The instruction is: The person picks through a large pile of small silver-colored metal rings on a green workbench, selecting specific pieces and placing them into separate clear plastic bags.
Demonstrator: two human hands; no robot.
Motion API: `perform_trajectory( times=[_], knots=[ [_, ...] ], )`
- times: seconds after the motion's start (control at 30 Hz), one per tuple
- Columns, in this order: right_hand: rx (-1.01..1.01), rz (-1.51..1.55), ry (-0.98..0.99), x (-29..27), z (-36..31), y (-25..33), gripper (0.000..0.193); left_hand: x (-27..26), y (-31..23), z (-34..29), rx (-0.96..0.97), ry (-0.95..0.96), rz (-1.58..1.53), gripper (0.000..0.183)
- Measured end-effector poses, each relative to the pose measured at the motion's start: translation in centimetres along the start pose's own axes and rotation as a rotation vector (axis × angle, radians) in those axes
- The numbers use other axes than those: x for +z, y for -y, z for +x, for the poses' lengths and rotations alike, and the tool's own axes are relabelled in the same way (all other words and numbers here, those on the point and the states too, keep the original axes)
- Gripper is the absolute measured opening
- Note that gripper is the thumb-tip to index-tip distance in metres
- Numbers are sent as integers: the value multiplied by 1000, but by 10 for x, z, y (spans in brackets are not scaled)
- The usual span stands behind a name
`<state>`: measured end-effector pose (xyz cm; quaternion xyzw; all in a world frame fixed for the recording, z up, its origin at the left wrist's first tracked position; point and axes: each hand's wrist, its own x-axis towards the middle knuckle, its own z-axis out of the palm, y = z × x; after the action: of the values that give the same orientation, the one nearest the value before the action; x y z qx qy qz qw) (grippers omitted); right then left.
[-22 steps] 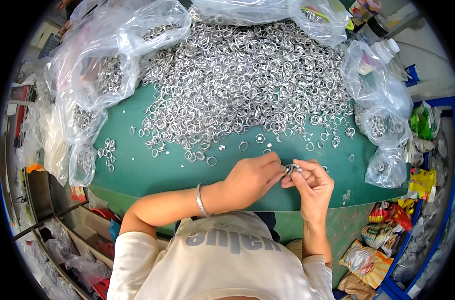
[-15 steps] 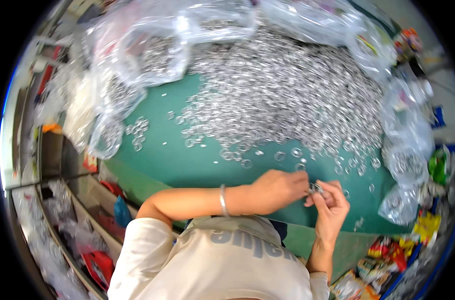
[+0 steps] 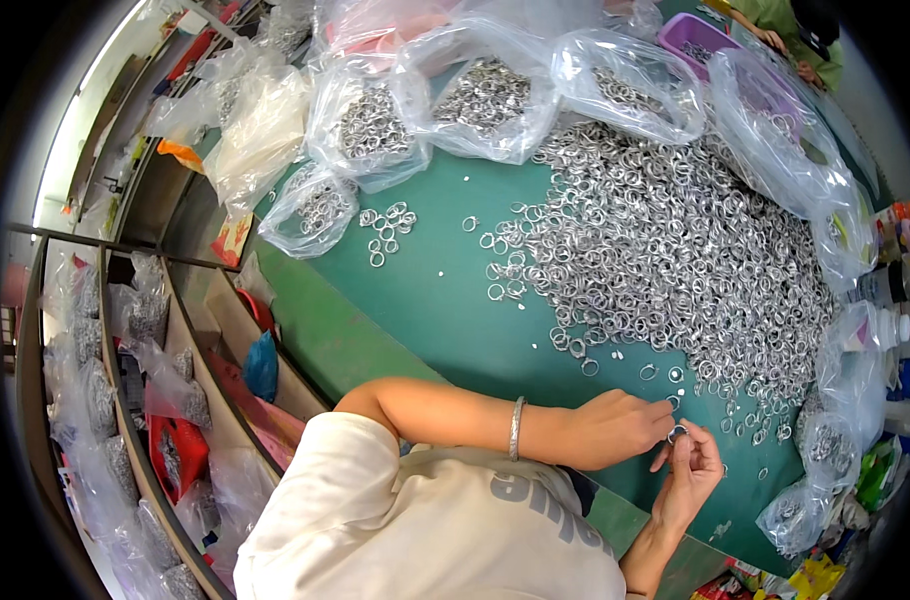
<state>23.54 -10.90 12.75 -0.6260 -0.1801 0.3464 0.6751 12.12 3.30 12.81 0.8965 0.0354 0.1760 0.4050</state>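
silver round metal rings lie in a big heap on the flat green table, far and right. our bare right hand pinches one small shiny ring. our bare left hand is curled beside it; we cannot tell if those fingers grip anything. a bigger shiny clump showed between our hands earlier; now we make out just one ring, so we think we're busy with a single piece. our view has swung left, and a person in green shows far right.
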Motion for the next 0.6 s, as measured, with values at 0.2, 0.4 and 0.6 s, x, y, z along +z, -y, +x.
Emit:
perform_trajectory(
  times=[0.2,0.4,0.6],
  knots=[
    [-70,-70,-36,13,-6,7,13,-2,6,3,-162,-109,-415,10],
    [-163,-228,75,27,-13,20,15,-10,35,-2,-496,26,-1166,12],
    [37,12,114,30,-6,16,15,-42,35,-11,-547,-92,-523,9]
  ],
)
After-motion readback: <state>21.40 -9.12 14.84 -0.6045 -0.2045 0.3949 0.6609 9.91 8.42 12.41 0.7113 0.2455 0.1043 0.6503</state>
